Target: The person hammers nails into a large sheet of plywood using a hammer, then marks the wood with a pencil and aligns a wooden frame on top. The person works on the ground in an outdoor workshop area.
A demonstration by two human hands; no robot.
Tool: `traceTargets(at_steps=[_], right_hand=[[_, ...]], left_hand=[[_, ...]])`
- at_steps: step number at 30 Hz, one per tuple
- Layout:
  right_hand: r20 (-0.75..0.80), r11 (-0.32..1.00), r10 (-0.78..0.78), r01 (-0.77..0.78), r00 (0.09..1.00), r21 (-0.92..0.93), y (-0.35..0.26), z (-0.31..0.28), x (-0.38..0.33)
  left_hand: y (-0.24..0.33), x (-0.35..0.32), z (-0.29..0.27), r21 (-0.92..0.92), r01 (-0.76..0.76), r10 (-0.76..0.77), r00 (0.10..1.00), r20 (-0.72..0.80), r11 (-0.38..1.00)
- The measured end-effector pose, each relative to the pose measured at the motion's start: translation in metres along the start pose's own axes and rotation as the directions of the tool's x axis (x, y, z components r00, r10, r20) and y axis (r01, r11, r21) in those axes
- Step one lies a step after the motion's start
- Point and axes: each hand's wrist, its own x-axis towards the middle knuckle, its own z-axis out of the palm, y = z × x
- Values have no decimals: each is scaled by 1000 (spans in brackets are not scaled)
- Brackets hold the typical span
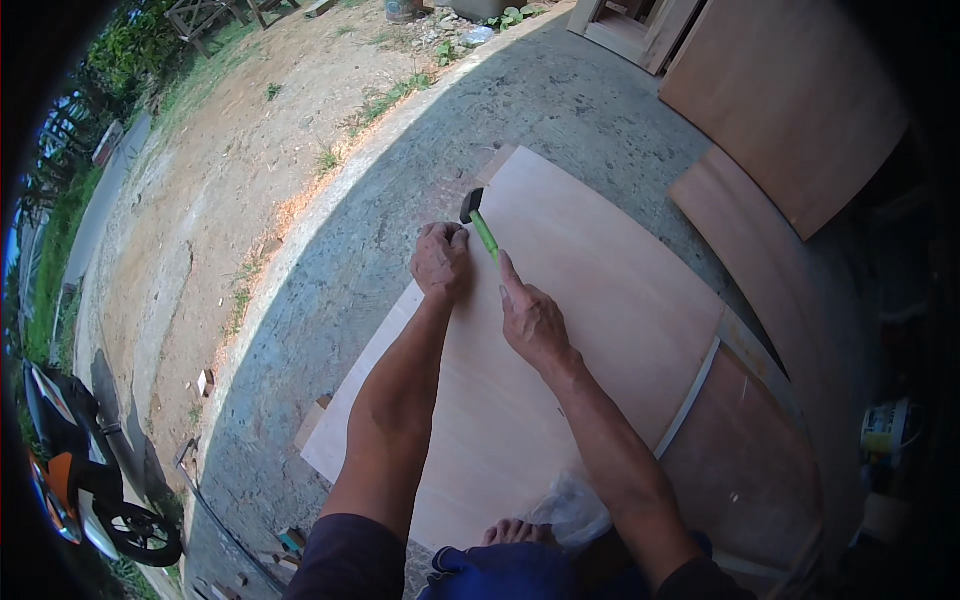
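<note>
A large sheet of light plywood lies on the concrete floor in front of me. My right hand grips a hammer by its green handle, index finger stretched along it. The dark hammer head is over the sheet's far left edge, just past my left fingers. My left hand rests at that same edge with its fingers curled together. Whatever those fingers may pinch is hidden from this view.
A clear plastic bag lies on the sheet beside my bare foot. Wooden panels lean at the far right, above a bucket. A motorcycle stands at lower left, past the edge of the concrete floor.
</note>
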Motion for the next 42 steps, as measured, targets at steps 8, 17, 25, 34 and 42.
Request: traceTargets(at_steps=[8,17,25,34,42], right_hand=[[34,997,-25,27,999,-71,-7,-4,8],[132,997,54,-46,990,-63,6,1,9],[220,983,110,-74,969,-166,9,1,7],[236,958,192,-130,953,-256,16,-22,14],[-46,973,50,-59,998,-223,138,-83,-101]], left_hand=[[-4,2,2,-31,9,-9,1000,-1,999],[8,17,4,239,120,-146,985,90,964],[10,6,7,219,186,-210,973,92,958],[11,12,11,224,122,-147,984,100,967],[-6,-71,8,-124,-652,664,737,125,748]])
